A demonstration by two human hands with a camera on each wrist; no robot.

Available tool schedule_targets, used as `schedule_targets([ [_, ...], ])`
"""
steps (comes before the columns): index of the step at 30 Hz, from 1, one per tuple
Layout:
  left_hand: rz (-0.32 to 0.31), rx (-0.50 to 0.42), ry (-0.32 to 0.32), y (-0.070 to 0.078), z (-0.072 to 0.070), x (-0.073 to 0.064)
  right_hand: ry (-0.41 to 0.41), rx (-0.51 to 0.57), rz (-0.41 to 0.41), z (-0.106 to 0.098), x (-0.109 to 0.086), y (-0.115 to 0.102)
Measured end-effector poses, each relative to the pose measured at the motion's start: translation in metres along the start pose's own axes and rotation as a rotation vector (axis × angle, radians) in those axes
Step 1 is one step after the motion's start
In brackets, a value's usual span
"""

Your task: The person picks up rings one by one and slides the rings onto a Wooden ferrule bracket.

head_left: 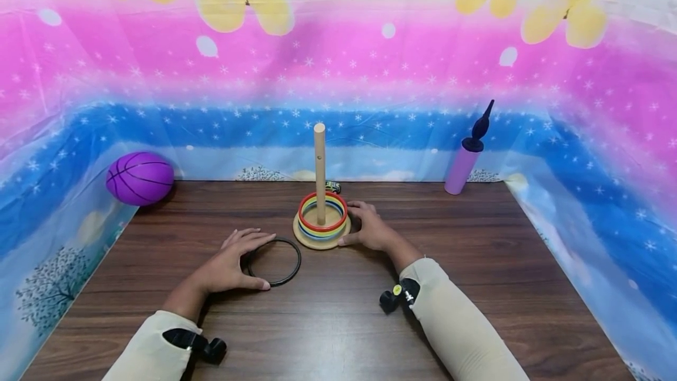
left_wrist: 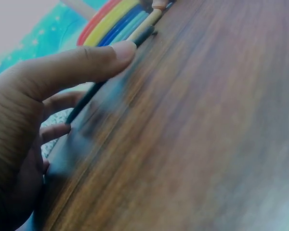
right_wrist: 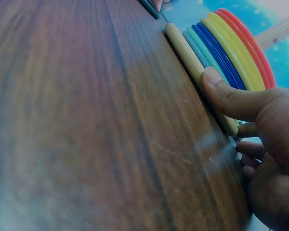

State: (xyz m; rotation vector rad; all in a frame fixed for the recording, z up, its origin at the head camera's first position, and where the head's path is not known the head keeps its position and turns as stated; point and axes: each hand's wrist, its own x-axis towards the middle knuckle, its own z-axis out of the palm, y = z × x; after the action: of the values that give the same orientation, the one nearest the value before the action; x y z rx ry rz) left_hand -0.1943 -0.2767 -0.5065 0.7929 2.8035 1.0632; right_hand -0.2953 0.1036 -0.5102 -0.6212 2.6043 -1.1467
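A wooden ring-toss stand [head_left: 319, 172] has its post upright on a round base [right_wrist: 183, 45]. Stacked around the post are several coloured rings [right_wrist: 233, 43], a red one on top, then yellow, with blue and green below. My right hand [head_left: 372, 231] holds the base from its right side, the thumb on the near edge and the fingers behind. Left of the stand a black ring [head_left: 299, 258] lies flat on the table. My left hand [head_left: 230, 263] grips that ring's left side between thumb and fingers; in the left wrist view the thumb lies over the rim.
Behind the stand sits a small toy car [head_left: 333, 187]. A purple ball [head_left: 140, 179] rests at the table's back left. Toward the back right stands a purple hand pump [head_left: 459, 169] with a black nozzle. Printed cloth [head_left: 370, 75] surrounds the wooden table [head_left: 328, 334].
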Motion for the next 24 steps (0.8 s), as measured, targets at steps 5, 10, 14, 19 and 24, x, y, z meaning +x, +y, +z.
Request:
schedule_targets([
  [5, -0.001, -0.025, 0.031, -0.001, 0.001, -0.001, -0.004, -0.014, -0.001, 0.0, 0.0, 0.0],
  [10, 0.014, -0.075, 0.081, -0.002, 0.002, 0.0, -0.004, -0.007, -0.004, 0.0, 0.0, 0.0],
  [14, 0.031, -0.089, 0.111, -0.002, 0.002, 0.001, -0.005, -0.012, -0.002, -0.001, 0.002, 0.0],
  [19, 0.078, -0.097, 0.157, 0.001, 0.001, 0.006, 0.004, -0.014, -0.003, -0.002, 0.001, 0.001],
  [24, 0.123, -0.103, 0.219, 0.006, -0.002, 0.011, 0.001, -0.012, -0.015, -0.003, 0.0, 0.001],
])
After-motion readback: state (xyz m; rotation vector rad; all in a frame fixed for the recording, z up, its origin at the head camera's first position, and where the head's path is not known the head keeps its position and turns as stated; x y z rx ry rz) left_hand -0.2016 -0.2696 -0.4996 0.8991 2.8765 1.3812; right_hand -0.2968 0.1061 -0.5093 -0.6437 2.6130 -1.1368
